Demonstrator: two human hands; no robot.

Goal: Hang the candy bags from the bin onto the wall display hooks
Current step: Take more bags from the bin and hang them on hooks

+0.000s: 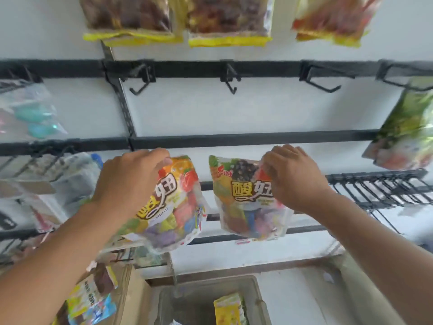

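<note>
My left hand [131, 181] grips the top of a colourful candy bag [175, 207] that tilts to the right. Beside it, my right hand [295, 177] pinches the upper right corner of a second, matching candy bag [243, 202]. Both bags hang in front of the white wall, just below a black rail [246, 138]. Higher up, another black rail carries bare hooks: one on the left [140, 86], one in the middle [230, 83], one on the right [323, 84]. At the bottom stands a grey bin [255, 299] with a yellow bag [229, 310] inside.
Brown snack bags with yellow edges [178, 19] hang along the top. A green bag [407, 127] hangs at the right, clear bags [30, 113] at the left. A black wire rack [379, 188] juts out at the right. Packets [93, 299] lie at the lower left.
</note>
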